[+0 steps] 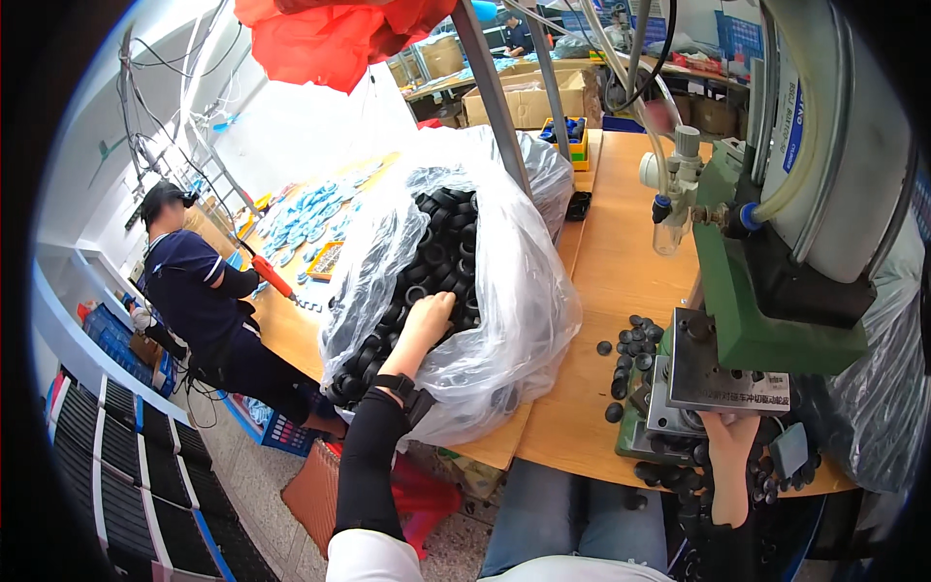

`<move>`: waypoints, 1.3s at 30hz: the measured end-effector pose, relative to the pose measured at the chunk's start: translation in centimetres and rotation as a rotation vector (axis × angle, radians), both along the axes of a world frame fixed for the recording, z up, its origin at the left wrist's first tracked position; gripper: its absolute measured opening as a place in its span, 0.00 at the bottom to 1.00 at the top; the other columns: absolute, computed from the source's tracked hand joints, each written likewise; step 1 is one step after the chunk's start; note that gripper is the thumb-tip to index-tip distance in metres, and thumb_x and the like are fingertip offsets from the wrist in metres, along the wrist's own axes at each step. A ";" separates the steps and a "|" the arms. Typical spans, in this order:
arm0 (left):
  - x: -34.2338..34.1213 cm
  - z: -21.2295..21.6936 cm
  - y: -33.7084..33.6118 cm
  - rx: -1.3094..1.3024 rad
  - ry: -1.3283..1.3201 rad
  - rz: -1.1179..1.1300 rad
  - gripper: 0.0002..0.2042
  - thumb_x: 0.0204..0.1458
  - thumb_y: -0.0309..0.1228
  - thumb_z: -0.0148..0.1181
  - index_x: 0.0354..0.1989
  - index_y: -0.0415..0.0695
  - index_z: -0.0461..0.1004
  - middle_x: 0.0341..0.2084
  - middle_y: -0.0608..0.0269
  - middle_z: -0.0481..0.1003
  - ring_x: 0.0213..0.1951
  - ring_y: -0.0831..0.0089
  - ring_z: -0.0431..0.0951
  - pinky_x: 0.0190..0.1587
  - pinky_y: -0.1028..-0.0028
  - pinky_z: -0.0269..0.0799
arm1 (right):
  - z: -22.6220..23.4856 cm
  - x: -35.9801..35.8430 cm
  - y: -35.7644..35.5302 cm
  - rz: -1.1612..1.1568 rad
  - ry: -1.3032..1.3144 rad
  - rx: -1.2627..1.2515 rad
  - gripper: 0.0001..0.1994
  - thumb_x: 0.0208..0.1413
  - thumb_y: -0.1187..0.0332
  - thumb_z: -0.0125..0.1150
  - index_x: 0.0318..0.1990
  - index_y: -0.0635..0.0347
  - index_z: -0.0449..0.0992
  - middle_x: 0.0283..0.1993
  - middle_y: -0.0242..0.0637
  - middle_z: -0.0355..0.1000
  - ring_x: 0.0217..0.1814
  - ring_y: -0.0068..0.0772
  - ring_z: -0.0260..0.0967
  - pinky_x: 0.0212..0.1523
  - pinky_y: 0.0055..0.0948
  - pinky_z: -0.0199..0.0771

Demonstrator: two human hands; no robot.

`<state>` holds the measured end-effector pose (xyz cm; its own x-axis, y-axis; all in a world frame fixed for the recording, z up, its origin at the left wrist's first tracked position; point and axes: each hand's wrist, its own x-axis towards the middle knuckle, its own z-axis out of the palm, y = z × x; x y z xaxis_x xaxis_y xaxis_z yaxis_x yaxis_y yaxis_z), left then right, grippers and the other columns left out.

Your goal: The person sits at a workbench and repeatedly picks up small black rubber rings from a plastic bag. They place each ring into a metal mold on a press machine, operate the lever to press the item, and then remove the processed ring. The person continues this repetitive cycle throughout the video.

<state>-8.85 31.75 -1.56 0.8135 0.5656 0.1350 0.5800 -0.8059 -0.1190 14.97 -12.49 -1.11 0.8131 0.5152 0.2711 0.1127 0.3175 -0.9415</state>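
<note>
"White sleeve closest to us, at the bottom edge left of centre, running into a black arm cover. What's at the end of it?"

"The left hand, near the middle of the frame, fingers curled down onto black ring-shaped parts. A dark wristband sits on that wrist."

"Is it gripping one?"

"I can't tell. One ring shows right beside the fingers, but the fingertips aren't clear from this side."

"And the right hand?"

"Lower right, reaching beneath the metal block of a green press. Its fingers disappear under there, so I can't say whether they're spread or closed on something."

"Where are the ring-shaped parts, exactly?"

"Heaped in a clear plastic bag at the centre of the frame, mouth wide, resting on the wooden tabletop. Small black discs lie just left of the press, with more around the right wrist."

"Further out?"

"Yellow tray holding dark blue pieces at upper centre, pale blue pieces spread out at upper left, red sheeting hanging at the top, and a person in a dark shirt on the left."
</note>
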 end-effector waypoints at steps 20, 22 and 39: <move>12.2 0.8 -29.5 -0.083 -1.138 -0.973 0.05 0.42 0.17 0.63 0.29 0.33 0.75 0.36 0.52 0.77 0.44 0.55 0.77 0.50 0.59 0.74 | -1.6 -2.1 -14.1 -0.598 -0.204 -0.389 0.26 0.44 0.76 0.65 0.54 0.66 0.68 0.53 0.40 0.69 0.52 0.29 0.67 0.54 0.25 0.62; 11.8 -0.4 -30.1 -0.111 -1.074 -1.018 0.05 0.42 0.17 0.63 0.28 0.33 0.75 0.36 0.51 0.77 0.45 0.54 0.76 0.50 0.59 0.73 | -3.0 -2.3 -16.8 -0.641 -0.150 -0.437 0.26 0.43 0.77 0.66 0.53 0.66 0.69 0.53 0.40 0.69 0.51 0.29 0.67 0.54 0.25 0.63; 15.6 0.1 -33.7 -0.893 -1.090 -0.452 0.13 0.38 0.27 0.71 0.33 0.39 0.76 0.38 0.53 0.73 0.36 0.61 0.75 0.35 0.71 0.70 | -16.9 -3.6 -31.1 -0.670 0.196 -1.393 0.42 0.37 0.62 0.73 0.61 0.69 0.58 0.60 0.53 0.62 0.62 0.49 0.59 0.62 0.38 0.57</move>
